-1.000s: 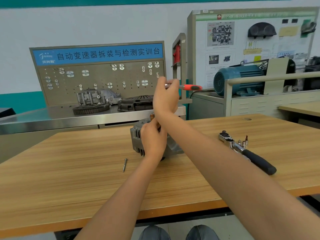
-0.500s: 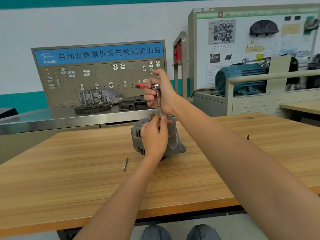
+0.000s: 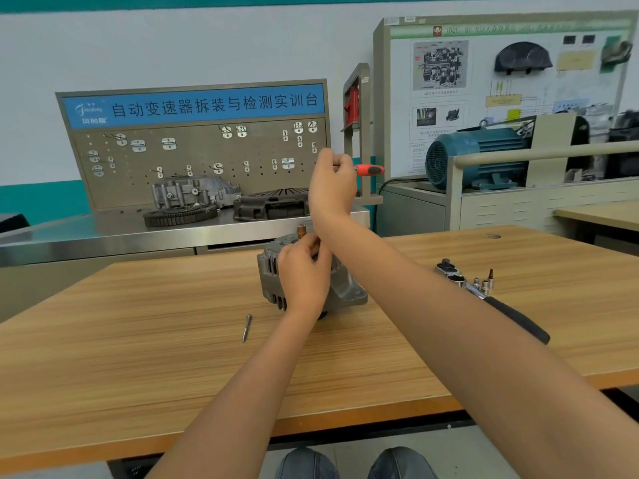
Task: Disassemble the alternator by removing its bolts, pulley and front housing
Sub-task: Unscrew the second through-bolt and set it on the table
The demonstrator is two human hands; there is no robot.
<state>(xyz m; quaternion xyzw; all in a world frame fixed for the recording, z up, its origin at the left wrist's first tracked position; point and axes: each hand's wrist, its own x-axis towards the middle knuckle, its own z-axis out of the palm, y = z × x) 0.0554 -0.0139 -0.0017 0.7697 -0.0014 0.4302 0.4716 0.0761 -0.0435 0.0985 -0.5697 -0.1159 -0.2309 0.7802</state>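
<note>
The grey alternator (image 3: 349,288) stands on the wooden table (image 3: 138,340) in the middle, with a copper stud (image 3: 301,231) on top. My left hand (image 3: 304,274) grips the alternator's upper part from the near side. Above it, my right hand (image 3: 332,188) holds a small wrench with a red handle (image 3: 369,170) that points right. The tool's shaft and the bolt below are hidden behind my wrist. One loose bolt (image 3: 246,327) lies on the table, left of the alternator.
A black-handled ratchet (image 3: 498,302) and several small sockets (image 3: 484,283) lie to the right on the table. Behind stands a steel bench with gearbox parts (image 3: 193,195), a pegboard (image 3: 193,157), and a blue motor (image 3: 477,157).
The red handle swung from pointing left back to pointing right as my right hand turned the tool. My left hand stayed on the alternator.
</note>
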